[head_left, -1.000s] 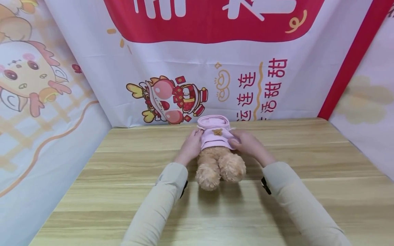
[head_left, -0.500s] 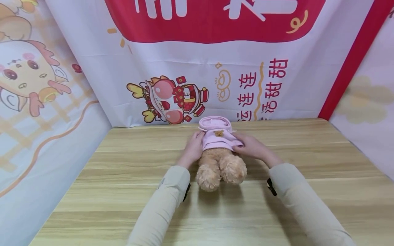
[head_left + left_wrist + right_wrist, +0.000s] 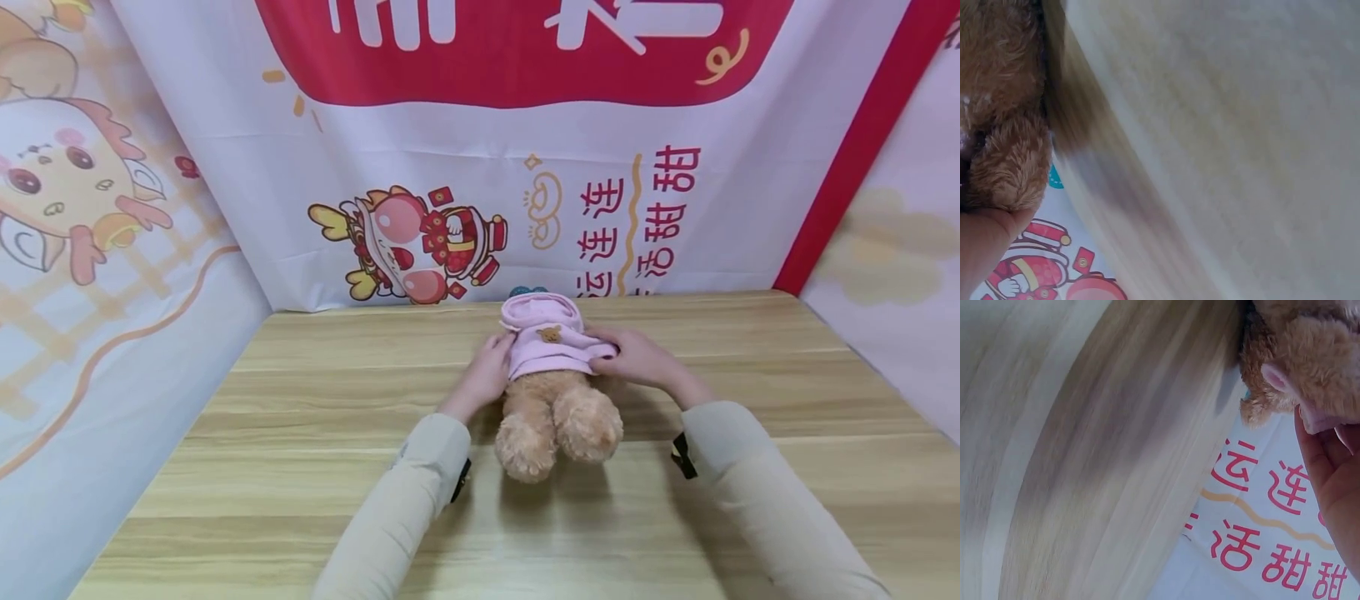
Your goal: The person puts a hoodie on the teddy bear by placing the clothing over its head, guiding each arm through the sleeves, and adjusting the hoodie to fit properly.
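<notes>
Head view, nearest first: my two pale sleeves (image 3: pixel 401 500), reaching over the wood-grain table (image 3: pixel 285 442). Next, one tan plush toy (image 3: pixel 551 392), its furry legs toward me, its body in one pink hoodie (image 3: pixel 558 354), hem above the legs, bear patch (image 3: pixel 550 334) facing up. Handling note, my judgement: the step looks like adjusting the hoodie, best done by steadying the body from my left while the right draws the cloth in small, even pulls, without catching fur or twisting the patch askew. Position: the toy lies between my hands, touching both. Right hand (image 3: pixel 641 360): thumb and fingers nearly together, pinching the hoodie's pink edge, the toy's body just beside it on the inner side. Left hand (image 3: pixel 483 379): against the opposite side of hoodie and toy; the left wrist view shows it touching a furry part, but the fingertips are hidden, so how far they curl I cannot tell. Beyond: the hood, then one teal item (image 3: pixel 528 292), partly hidden, identity unclear. Farthest: one printed cloth backdrop (image 3: pixel 450 142), white and red, with cartoon figure and red lettering.
</notes>
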A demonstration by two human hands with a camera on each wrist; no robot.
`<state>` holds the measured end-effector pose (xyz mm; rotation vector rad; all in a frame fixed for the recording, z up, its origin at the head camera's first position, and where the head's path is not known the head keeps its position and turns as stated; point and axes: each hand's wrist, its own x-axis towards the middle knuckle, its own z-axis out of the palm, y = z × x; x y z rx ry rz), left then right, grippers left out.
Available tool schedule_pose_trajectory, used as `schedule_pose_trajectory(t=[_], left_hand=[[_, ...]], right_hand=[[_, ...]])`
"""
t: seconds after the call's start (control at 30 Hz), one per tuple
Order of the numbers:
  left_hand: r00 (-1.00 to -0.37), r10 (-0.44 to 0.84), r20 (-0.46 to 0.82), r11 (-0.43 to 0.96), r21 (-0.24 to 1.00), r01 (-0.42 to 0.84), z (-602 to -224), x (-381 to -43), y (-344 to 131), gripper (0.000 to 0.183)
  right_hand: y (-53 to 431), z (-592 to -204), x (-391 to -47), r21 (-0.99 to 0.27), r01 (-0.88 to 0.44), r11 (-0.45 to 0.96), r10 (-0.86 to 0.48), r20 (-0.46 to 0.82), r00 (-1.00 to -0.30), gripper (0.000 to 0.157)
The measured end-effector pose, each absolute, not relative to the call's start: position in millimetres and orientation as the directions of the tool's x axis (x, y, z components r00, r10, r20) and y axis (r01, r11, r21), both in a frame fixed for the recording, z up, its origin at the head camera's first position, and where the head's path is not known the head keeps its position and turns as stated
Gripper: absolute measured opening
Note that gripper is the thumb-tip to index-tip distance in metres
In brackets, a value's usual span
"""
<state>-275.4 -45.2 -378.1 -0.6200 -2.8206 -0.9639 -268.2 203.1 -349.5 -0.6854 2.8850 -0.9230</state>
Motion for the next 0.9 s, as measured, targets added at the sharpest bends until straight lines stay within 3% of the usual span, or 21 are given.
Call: schedule_pose_trajectory(t=[0.13, 0.2, 0.4, 0.67, 0.9], left_hand=[[-0.918, 0.326, 0.225, 0.738, 0.547, 0.396, -375, -273, -43, 0.040], [-0.908, 0.304, 0.289, 0.762, 0.499, 0.414, -373, -273, -42, 0.039], [-0.777, 0.270, 0.568, 0.775, 0.351, 0.526, -369, -275, -41, 0.030], [-0.833, 0.272, 0.482, 0.783, 0.393, 0.483, -368, -276, -51, 0.032], [-0.806, 0.327, 0.493, 0.758, 0.373, 0.535, -365, -272, -59, 0.038]], right_hand=[[207, -349, -269, -0.546, -0.407, 0.732, -0.422, 0.105, -0.900, 0.051], [208, -349, -269, -0.539, -0.410, 0.736, -0.417, 0.116, -0.901, 0.049], [202, -353, -271, -0.512, -0.414, 0.753, -0.379, 0.177, -0.908, 0.043], [200, -351, -268, -0.566, -0.419, 0.710, -0.397, 0.169, -0.902, 0.050], [199, -351, -270, -0.562, -0.424, 0.710, -0.408, 0.162, -0.898, 0.048]])
